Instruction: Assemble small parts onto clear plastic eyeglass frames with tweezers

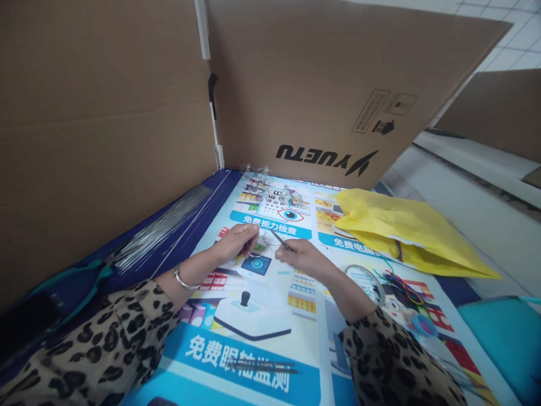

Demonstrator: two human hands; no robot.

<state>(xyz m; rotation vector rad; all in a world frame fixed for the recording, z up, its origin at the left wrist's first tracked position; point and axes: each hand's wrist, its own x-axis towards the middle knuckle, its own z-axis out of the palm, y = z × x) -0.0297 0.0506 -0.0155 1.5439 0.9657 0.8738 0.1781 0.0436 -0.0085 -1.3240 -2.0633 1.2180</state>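
Observation:
My left hand [240, 242] is closed, thumb and fingers pinched on what looks like a thin wire [268, 245]; its end inside the fingers is hidden. My right hand [302, 259] grips a slim dark rod-like tool [282, 240] between thumb and forefinger. The tool's tip points up and left towards my left hand, a small gap apart. Both hands are just above a printed poster sheet [253, 349] covering the table. A small pink bit shows below my left fingers, too small to name.
Tall cardboard walls [296, 84] stand behind and left. Silvery wires [164, 223] lie at left, near a teal-edged dark object [76, 293]. Wire scraps [291, 194] lie behind my hands. At right are a yellow bag [406, 225], coloured cords [406, 287], a blue ring [425, 325] and a teal pouch [502, 332].

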